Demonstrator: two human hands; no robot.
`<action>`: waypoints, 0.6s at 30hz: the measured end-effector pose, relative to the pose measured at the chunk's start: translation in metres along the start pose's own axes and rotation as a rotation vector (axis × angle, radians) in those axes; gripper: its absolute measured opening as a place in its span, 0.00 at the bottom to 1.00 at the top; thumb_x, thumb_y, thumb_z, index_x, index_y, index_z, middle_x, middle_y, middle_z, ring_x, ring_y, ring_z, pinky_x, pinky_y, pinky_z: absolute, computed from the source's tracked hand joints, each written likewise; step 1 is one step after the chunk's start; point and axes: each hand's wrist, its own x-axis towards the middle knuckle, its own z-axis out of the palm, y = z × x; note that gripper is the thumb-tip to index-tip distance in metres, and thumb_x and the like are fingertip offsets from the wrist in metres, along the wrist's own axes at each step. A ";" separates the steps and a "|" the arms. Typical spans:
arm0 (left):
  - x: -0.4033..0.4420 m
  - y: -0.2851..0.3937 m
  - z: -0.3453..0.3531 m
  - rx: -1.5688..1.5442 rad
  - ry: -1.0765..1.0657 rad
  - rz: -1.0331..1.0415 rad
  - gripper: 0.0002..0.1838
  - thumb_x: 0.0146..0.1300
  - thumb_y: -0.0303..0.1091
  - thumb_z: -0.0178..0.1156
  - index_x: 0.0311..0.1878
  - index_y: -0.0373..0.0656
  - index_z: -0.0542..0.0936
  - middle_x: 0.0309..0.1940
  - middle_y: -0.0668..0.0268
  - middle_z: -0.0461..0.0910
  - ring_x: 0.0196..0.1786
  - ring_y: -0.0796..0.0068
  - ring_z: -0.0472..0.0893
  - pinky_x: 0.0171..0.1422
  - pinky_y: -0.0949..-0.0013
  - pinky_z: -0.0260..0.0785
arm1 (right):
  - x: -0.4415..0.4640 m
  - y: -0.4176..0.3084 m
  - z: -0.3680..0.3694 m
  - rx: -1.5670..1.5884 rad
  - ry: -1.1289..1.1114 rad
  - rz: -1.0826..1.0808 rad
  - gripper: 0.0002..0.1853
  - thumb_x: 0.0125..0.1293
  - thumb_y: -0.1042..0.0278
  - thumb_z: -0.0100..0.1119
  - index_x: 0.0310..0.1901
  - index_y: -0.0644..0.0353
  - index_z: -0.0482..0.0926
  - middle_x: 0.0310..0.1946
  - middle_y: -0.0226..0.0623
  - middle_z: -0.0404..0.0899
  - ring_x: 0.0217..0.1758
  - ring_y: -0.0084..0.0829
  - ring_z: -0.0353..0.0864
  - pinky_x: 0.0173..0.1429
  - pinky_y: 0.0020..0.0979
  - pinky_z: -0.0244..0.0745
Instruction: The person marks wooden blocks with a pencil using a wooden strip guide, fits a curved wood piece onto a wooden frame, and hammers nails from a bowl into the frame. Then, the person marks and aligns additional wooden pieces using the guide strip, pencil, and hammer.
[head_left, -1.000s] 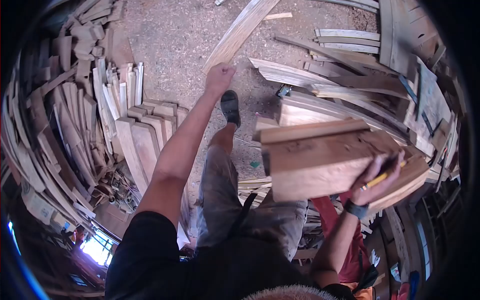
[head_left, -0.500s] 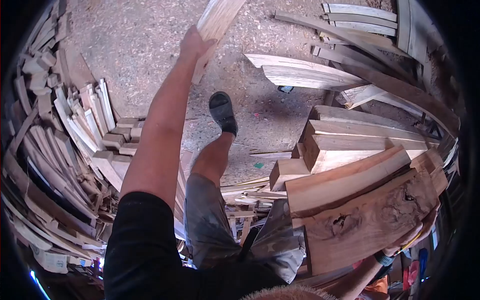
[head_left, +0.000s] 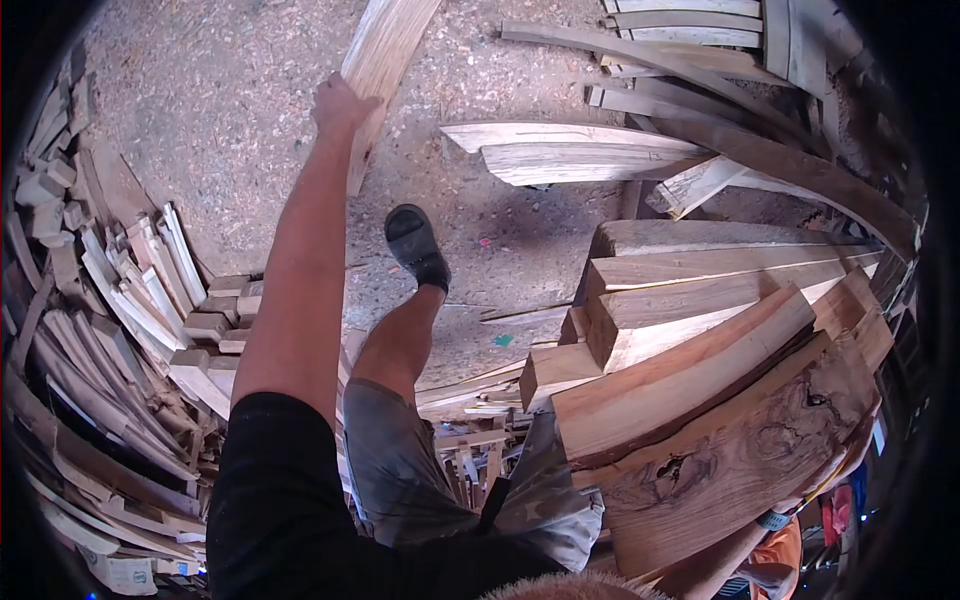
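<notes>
Beyond the knotty slab (head_left: pixel 740 450) and to its left, the left hand (head_left: pixel 345 105) rests on a long pale board (head_left: pixel 385 75), fingers at one edge and thumb spread over the face; how tightly it closes cannot be told. At the slab's lower right edge, the right hand (head_left: pixel 845 470) is mostly hidden, a yellow pencil (head_left: pixel 826 479) beside it; its grip cannot be verified. Thick squared timbers (head_left: pixel 700 300) lie just beyond the slab. Left of the slab, a foot in a dark sandal (head_left: pixel 412 240) stands on the littered floor (head_left: pixel 230 130), with cut blocks (head_left: pixel 207 327) stacked farther left.
</notes>
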 end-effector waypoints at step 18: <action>-0.054 -0.011 -0.066 -0.263 0.312 0.425 0.29 0.66 0.49 0.69 0.59 0.33 0.81 0.58 0.38 0.80 0.65 0.39 0.78 0.70 0.51 0.70 | 0.013 -0.022 0.041 0.188 0.020 -0.011 0.34 0.74 0.60 0.55 0.76 0.69 0.64 0.78 0.54 0.66 0.81 0.48 0.64 0.85 0.48 0.57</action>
